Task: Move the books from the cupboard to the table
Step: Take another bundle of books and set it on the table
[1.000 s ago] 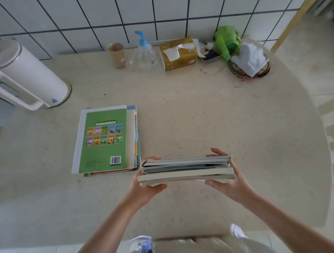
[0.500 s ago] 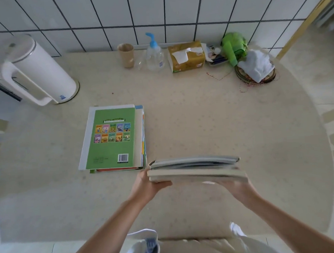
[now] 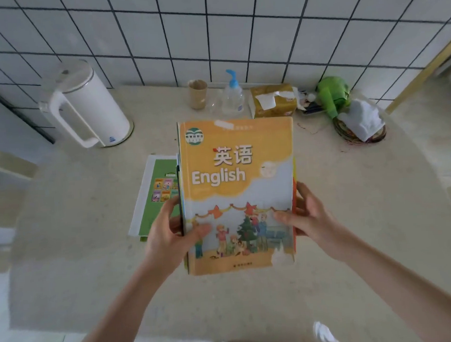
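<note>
Tilted up since before, glossy rectangular book stack [image 3: 237, 193] (English cover) gripped by left hand [image 3: 167, 236], right hand [image 3: 309, 216].

Head camera looks steeply down at the table [image 3: 353, 242], close over it.

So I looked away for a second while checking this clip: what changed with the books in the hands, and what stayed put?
The held stack of books has tipped up from lying flat and edge-on, so its orange English cover now faces the camera. The left hand and right hand still grip its two sides, thumbs on the cover. The green book pile stays on the table; the kettle has not moved either.
</note>
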